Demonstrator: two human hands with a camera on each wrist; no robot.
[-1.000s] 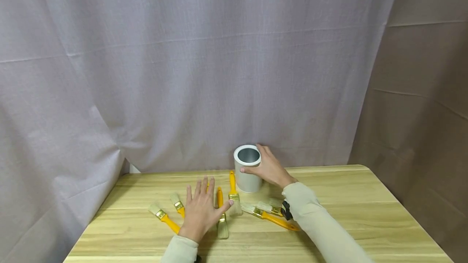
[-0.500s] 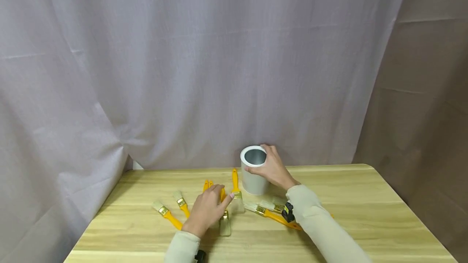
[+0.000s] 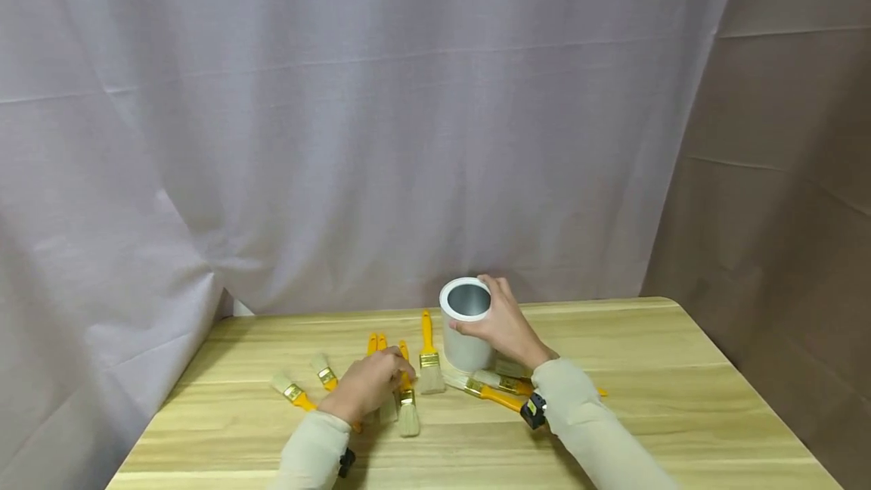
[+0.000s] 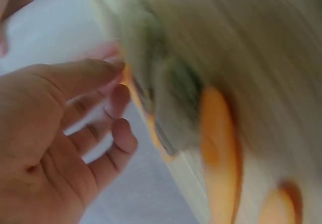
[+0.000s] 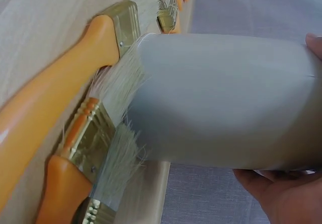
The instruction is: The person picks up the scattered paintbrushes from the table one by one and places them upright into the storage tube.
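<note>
My right hand (image 3: pixel 502 320) is wrapped round the white tin (image 3: pixel 466 325), fingers curled on its far side and thumb on the near rim, a firm grip that keeps it upright on the desk (image 3: pixel 680 399) near the back edge. In the right wrist view the tin's wall (image 5: pixel 221 98) fills the frame, with pale bristles of the brushes beside it (image 5: pixel 108 90) pressed against its base.

My left hand (image 3: pixel 364 392) is down among the yellow-handled paintbrushes (image 3: pixel 406 392), fingers curled over 1 handle just left of the tin. The left wrist view is badly blurred, so I cannot tell whether that grip has truly closed on it. 2 more brushes (image 3: pixel 294 393) lie further left, apart from my hand, and others (image 3: pixel 493 392) lie by my right sleeve (image 3: pixel 585 429) (handles pointing right).
</note>
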